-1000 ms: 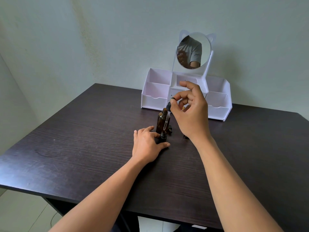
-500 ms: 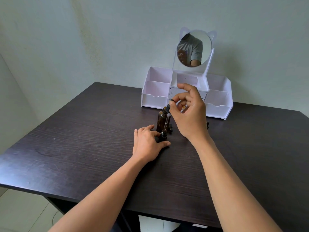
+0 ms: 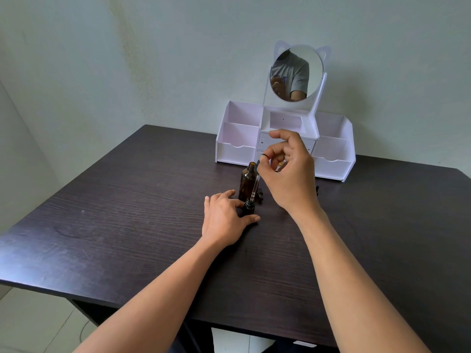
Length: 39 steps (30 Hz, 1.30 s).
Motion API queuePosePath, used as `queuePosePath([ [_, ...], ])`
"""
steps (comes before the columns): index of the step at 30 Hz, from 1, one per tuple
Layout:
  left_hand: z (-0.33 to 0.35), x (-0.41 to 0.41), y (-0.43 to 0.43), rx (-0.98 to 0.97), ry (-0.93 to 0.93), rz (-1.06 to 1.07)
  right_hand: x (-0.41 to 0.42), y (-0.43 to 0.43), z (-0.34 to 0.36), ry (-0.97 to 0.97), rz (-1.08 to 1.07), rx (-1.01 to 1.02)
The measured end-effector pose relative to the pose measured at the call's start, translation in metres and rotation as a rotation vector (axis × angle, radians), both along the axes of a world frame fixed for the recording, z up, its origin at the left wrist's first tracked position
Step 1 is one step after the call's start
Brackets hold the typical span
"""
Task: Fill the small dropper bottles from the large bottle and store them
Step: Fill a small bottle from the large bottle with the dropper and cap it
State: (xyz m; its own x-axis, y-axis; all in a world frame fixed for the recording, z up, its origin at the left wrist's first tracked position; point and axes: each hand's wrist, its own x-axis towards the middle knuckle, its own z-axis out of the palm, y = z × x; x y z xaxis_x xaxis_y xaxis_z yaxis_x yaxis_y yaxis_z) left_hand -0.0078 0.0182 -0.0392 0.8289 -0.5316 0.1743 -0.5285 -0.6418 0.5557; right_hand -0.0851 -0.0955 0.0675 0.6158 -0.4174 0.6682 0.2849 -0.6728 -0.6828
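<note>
Two hands are at work here, and I place everything from the one large bottle (image 3: 246,183). It is amber, stands upright on the dark surface (image 3: 127,212), and its neck is uncapped.

My left hand (image 3: 225,219) lies on the surface just in front of the large bottle. Its thumb and forefinger are clamped round the one small dropper bottle (image 3: 248,207) I can count. That bottle stands upright, directly in front of the large bottle and almost touching it, with its mouth open.

My right hand (image 3: 289,174) hovers to the right of the large bottle, level with its neck. The thumb and forefinger are pinched together on the black bulb of a single dropper (image 3: 255,186). My other fingers (image 3: 280,135) are curled loosely above and touch nothing. The glass tube slants down across the front of the large bottle, and its tip sits at the small bottle's mouth. I cannot tell whether there is liquid in the tube.

Two small dark things (image 3: 260,197) lie to the right of the large bottle, one close beside it and one further off. My hand partly hides both, and I cannot tell what they are.

Behind the large bottle, against the wall, stands one white organiser (image 3: 237,152) carrying one round mirror (image 3: 297,72).
</note>
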Motion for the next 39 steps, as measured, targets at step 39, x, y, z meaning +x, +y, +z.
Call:
queuePosePath([
  [39,-0.0048,0.0035,-0.0014,0.001,-0.012,-0.004,0.0002,-0.0008,0.0017,0.109,0.026,-0.022],
])
